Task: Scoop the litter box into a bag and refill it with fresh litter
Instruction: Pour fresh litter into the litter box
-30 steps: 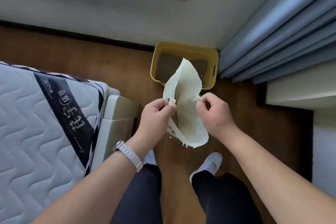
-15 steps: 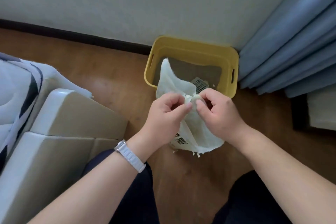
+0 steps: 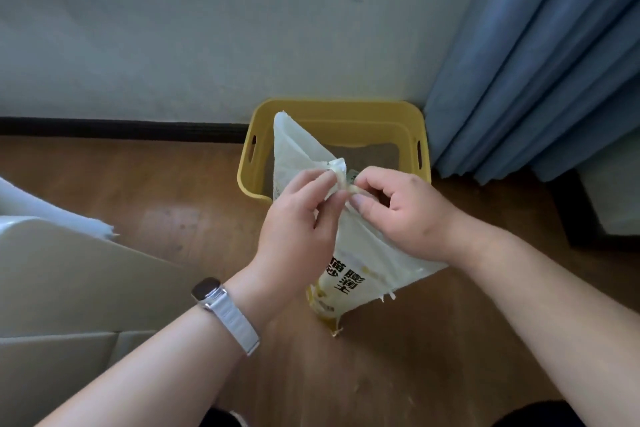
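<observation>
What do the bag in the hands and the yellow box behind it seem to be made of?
The bag: seemingly thin plastic film, translucent, creased, ragged at its lower edge. The litter box: likely moulded plastic, matte yellow, rounded rim, cut-out handle slots.

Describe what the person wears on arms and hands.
Forearms bare: no sleeves or gloves in view. Behind the left hand, the wrist carries a watch with a dark rectangular face and a pale woven band. The right hand shows no rings or straps.
</observation>
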